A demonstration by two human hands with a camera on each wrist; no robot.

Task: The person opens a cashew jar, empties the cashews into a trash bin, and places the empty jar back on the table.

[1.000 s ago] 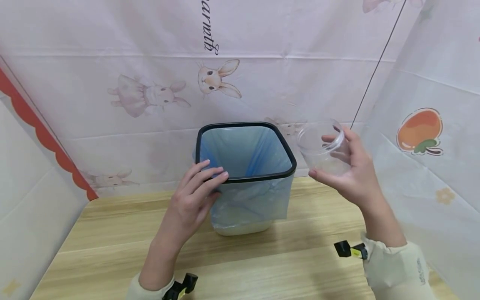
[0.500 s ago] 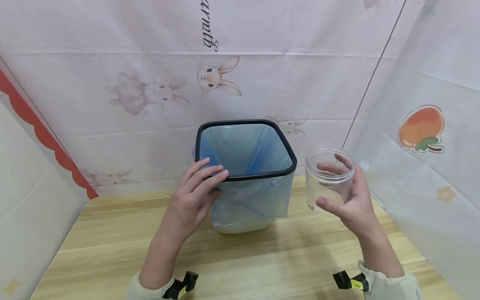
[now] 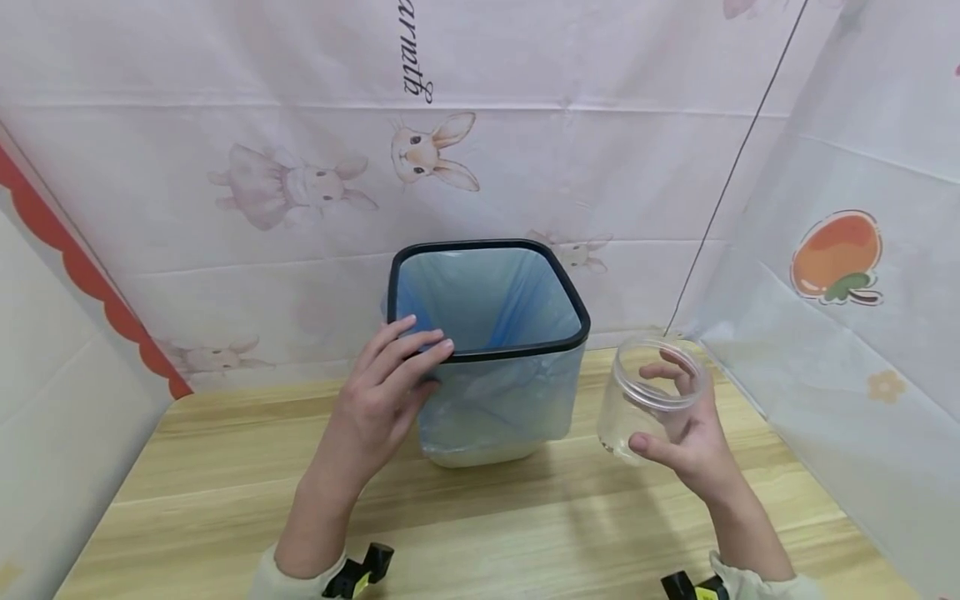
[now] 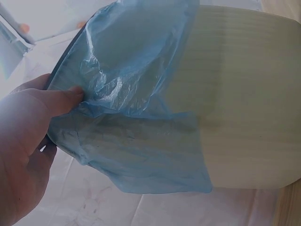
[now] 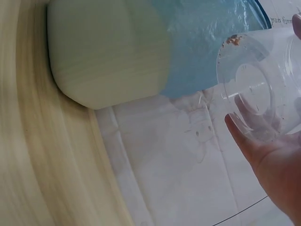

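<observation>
A square trash bin (image 3: pixel 480 457) stands on the table, lined with a translucent blue bag (image 3: pixel 495 400) folded over its black rim. My left hand (image 3: pixel 382 392) grips the near left corner of that rim, fingers over the top and thumb (image 4: pixel 66 100) against the bag outside. To the right of the bin, my right hand (image 3: pixel 693 442) holds a clear plastic jar (image 3: pixel 626 412) round its side. The jar has no lid, and its mouth tilts up and to the right. Brown crumbs (image 5: pixel 233 40) cling near its base in the right wrist view. Jar and bin are apart.
The wooden tabletop (image 3: pixel 480 542) runs to a printed cloth wall (image 3: pixel 300 275) behind the bin. Another cloth wall (image 3: pixel 817 350) rises close beside the jar on the right. A white panel (image 3: pixel 67 350) closes off the left.
My right hand has lowered the jar from beside the bin's rim toward the table, turning it from a tilt toward the bin to a mouth-up tilt. The left hand keeps its place.
</observation>
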